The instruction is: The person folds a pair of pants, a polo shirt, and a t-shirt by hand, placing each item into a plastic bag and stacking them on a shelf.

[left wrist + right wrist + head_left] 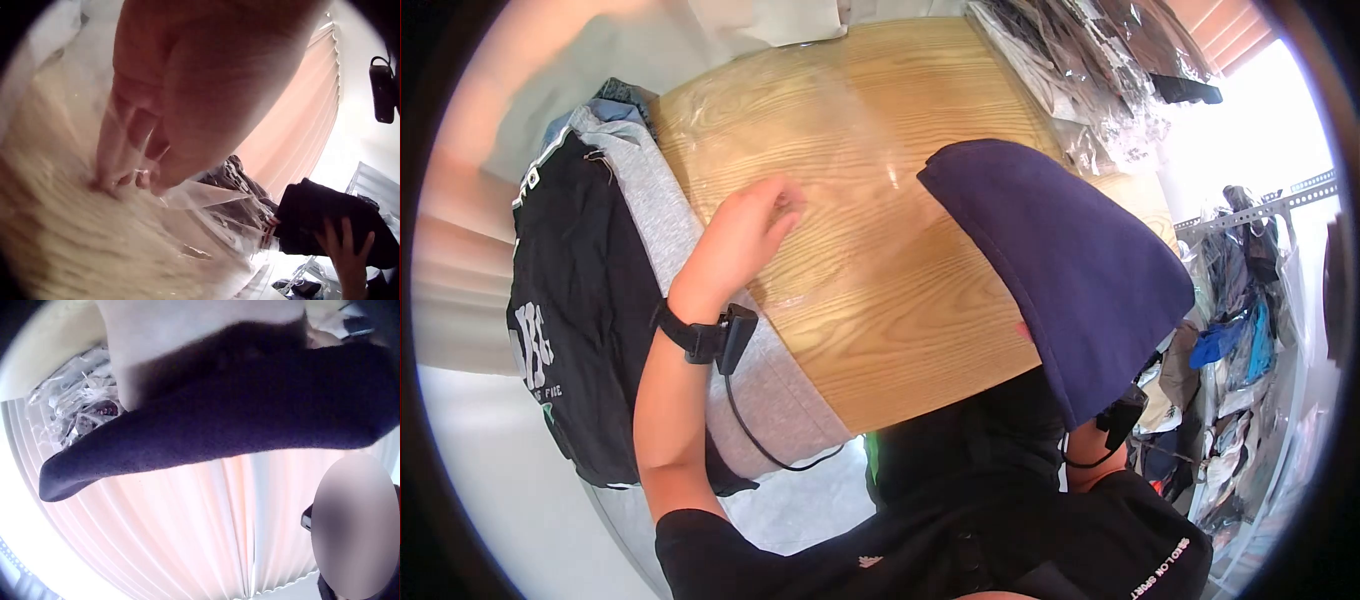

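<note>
"Where to find the navy cloth [1065, 270]?"

"Above the near right corner of the table [920, 330], resting against the right hand [350, 256], with fingers spread."

"And with the left hand [745, 235]?"

"Pinching clear plastic film [840, 120], near grey cloth [645, 180]."

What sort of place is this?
Probably a clothes packing or storage room: garments lie on the left of the table, plastic-wrapped clothes are heaped at its far right, and a metal rack holds bagged items.
</note>
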Available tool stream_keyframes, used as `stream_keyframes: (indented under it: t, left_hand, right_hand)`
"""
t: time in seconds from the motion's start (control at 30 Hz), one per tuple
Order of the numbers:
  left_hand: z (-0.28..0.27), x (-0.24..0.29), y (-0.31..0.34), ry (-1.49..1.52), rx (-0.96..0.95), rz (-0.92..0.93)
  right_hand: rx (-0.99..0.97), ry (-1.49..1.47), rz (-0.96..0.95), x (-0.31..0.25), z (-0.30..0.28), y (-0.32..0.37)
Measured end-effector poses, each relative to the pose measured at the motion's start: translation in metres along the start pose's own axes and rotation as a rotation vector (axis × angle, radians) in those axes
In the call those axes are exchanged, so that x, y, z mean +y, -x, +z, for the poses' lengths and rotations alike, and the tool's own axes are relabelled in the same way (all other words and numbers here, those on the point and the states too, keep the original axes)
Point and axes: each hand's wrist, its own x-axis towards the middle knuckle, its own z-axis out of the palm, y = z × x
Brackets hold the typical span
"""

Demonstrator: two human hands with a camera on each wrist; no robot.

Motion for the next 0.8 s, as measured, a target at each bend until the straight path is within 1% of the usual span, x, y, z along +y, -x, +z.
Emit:
stream_keyframes:
  t: [0.07,0.1,0.17,0.3,0.37,0.4,0.47,0.6,0.7,0.77,0.8]
  left_hand:
    - [0.005,-0.007,-0.001,0.031,0.07,-0.014]
    - [0.005,-0.008,-0.002,0.031,0.071,-0.018]
    - [0.004,-0.009,-0.003,-0.077,0.02,0.067]
    - [0.001,0.012,-0.002,-0.048,0.058,0.128]
    - [-0.004,0.031,0.002,0.065,0.009,0.091]
    - [-0.004,0.035,0.003,0.065,0.01,0.092]
    - [-0.003,0.039,0.005,0.12,0.022,0.229]
    - [-0.006,0.039,0.007,0.07,-0.021,0.236]
    - [-0.008,0.035,0.008,0.153,-0.069,0.265]
    - [-0.009,0.038,0.009,0.214,-0.135,0.335]
    - [-0.01,0.041,0.01,0.218,-0.133,0.335]
  right_hand:
    - [-0.006,-0.054,-0.006,-0.001,0.001,-0.005]
    - [-0.009,-0.081,-0.008,-0.002,0.001,-0.007]
    - [-0.016,-0.131,-0.009,-0.004,0.003,-0.013]
    - [-0.029,-0.223,-0.012,-0.006,0.003,-0.023]
    - [-0.032,-0.269,-0.011,-0.008,0.003,-0.028]
    - [-0.034,-0.293,-0.01,-0.009,0.003,-0.031]
    - [-0.038,-0.342,-0.009,-0.013,0.005,-0.036]
    - [-0.05,-0.443,-0.006,-0.021,0.009,-0.046]
    - [-0.056,-0.513,-0.009,-0.027,0.011,-0.057]
    - [-0.067,-0.558,-0.011,-0.03,0.012,-0.063]
    - [-0.073,-0.58,-0.011,-0.032,0.012,-0.066]
